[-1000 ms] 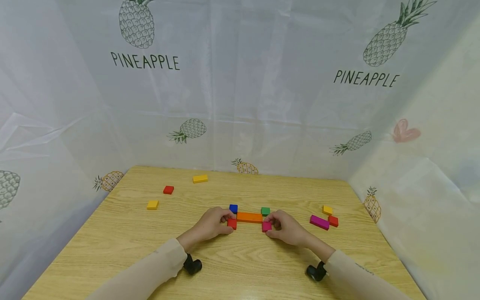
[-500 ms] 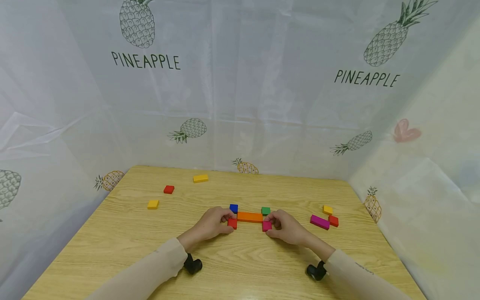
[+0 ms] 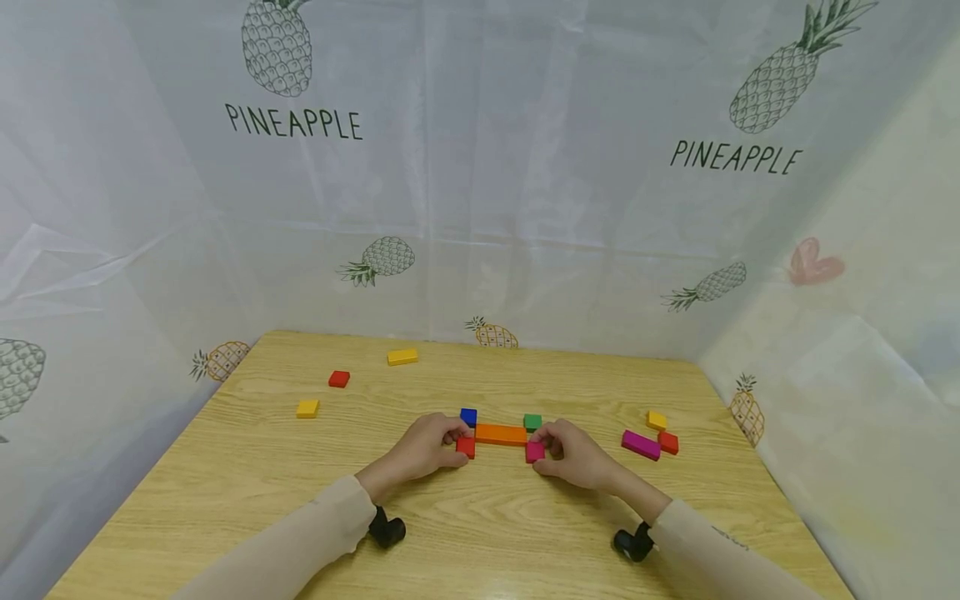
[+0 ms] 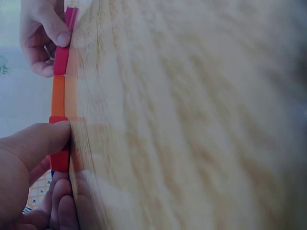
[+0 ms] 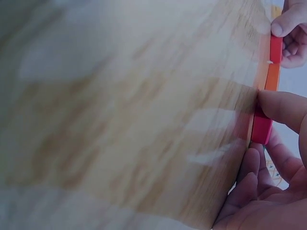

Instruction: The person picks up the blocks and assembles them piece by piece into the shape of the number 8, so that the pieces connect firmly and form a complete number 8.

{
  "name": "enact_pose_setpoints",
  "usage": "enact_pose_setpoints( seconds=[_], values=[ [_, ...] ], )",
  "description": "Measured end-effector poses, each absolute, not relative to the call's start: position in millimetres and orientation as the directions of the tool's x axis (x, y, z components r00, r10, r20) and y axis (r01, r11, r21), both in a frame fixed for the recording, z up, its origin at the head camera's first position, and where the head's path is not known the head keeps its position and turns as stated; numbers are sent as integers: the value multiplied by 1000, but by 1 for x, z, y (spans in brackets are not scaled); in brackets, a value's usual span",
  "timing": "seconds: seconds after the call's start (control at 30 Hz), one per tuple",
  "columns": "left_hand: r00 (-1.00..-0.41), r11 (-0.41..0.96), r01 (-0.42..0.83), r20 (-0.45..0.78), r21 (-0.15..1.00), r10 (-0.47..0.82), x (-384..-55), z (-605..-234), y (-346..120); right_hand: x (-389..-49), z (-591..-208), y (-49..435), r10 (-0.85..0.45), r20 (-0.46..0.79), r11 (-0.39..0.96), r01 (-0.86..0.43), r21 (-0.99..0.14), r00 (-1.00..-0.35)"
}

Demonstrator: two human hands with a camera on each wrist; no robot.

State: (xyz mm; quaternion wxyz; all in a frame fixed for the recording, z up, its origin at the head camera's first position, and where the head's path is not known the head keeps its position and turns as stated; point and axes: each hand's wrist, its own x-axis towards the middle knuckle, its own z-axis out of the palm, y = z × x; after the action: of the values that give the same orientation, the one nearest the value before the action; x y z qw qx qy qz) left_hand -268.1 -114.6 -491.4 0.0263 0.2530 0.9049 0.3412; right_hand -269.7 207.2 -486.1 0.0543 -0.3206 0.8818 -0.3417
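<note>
A long orange block [image 3: 501,435] lies flat on the wooden table, with a blue block [image 3: 468,417] by its far left corner and a green block [image 3: 532,422] by its far right one. At the near left corner my left hand [image 3: 429,444] pinches a red block [image 3: 466,448] between thumb and fingers. My right hand [image 3: 576,457] does the same with a pink block [image 3: 535,452] at the near right corner. In the left wrist view the thumb lies on the red block [image 4: 59,153]; in the right wrist view the pink block [image 5: 261,127] sits under the other thumb.
On the left of the table [image 3: 480,533] lie a yellow block [image 3: 307,409], a red block [image 3: 339,379] and a longer yellow block [image 3: 402,357]. A purple block [image 3: 641,445], a small yellow block [image 3: 656,420] and another red block [image 3: 667,442] lie at right. Printed sheeting [image 3: 525,167] surrounds the table.
</note>
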Motion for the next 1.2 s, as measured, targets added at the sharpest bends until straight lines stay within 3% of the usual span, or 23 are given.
enact_pose_setpoints(
  seconds=[1.2],
  values=[
    [-870, 636, 439, 126, 635, 476, -269, -492, -114, -273, -489, 208, -602, 122, 574, -534, -621, -789]
  ],
)
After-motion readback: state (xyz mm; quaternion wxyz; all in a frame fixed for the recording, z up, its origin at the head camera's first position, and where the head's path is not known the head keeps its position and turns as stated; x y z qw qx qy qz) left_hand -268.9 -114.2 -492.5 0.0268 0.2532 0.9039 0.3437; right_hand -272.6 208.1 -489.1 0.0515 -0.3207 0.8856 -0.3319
